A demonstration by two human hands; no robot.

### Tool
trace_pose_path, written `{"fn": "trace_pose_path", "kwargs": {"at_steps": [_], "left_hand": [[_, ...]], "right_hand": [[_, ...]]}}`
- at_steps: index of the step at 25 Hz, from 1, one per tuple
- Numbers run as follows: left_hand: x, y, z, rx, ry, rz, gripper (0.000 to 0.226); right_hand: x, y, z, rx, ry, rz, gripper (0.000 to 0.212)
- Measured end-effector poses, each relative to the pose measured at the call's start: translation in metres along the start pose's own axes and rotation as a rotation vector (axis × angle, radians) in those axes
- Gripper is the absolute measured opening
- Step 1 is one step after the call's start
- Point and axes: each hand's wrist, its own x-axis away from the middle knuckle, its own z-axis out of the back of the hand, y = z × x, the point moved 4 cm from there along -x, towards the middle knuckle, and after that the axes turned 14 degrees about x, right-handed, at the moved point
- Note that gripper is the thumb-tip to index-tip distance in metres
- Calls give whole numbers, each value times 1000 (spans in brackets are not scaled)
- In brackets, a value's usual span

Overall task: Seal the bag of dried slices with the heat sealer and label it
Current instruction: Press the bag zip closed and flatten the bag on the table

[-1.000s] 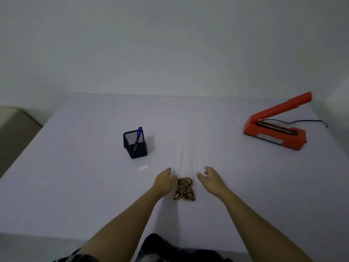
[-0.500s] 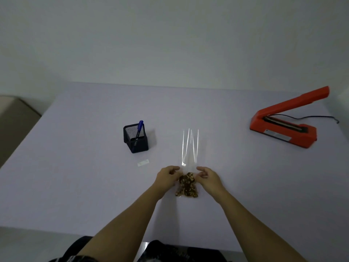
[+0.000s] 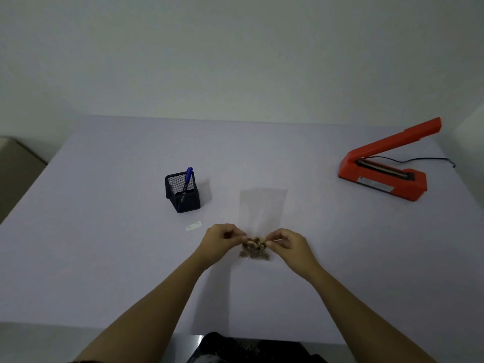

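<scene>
Two bare hands work a clear bag (image 3: 262, 208) over a pale bench (image 3: 104, 258); the left hand (image 3: 222, 242) pinches the bag's left edge and the right hand (image 3: 286, 243) pinches its right edge, thumb and forefinger of each closed on the film, the other fingers curled in beside them. Brown slices (image 3: 255, 248) sit bunched in the end of the bag between the two hands, reaching a little nearer the person than the fingertips; the clear, unfilled part of the bag stretches away beyond the hands; whether its far mouth is open cannot be told, nor whether that part rests on the bench.

A small white label (image 3: 193, 226) lies on the bench just left of the left hand and slightly beyond it, not touching it; farther out on that side stands a black mesh pot (image 3: 183, 192) with a blue pen (image 3: 187, 179) leaning in it, cap up. An orange-red sealer (image 3: 382, 171) sits well to the right of the right hand and beyond it, its arm raised at a slant over the sealing strip; a black cord (image 3: 424, 160) trails from behind it toward the bench's right edge. Both forearms are bare and reach in from below; dark cloth shows between them at the bench's near edge.
</scene>
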Motion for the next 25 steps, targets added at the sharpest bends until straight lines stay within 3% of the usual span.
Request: {"fn": "trace_pose_path", "kwargs": {"at_steps": [8,19,25], "left_hand": [[10,59,3,30,-37,-206,15],[37,101,-3,-33,-130,-368,25],[38,109,0,-45,-93,-438,7]], "right_hand": [[14,-58,36,-40,29,165,23],[29,-88,53,86,150,349,15],[35,-87,59,4,168,354,14]]}}
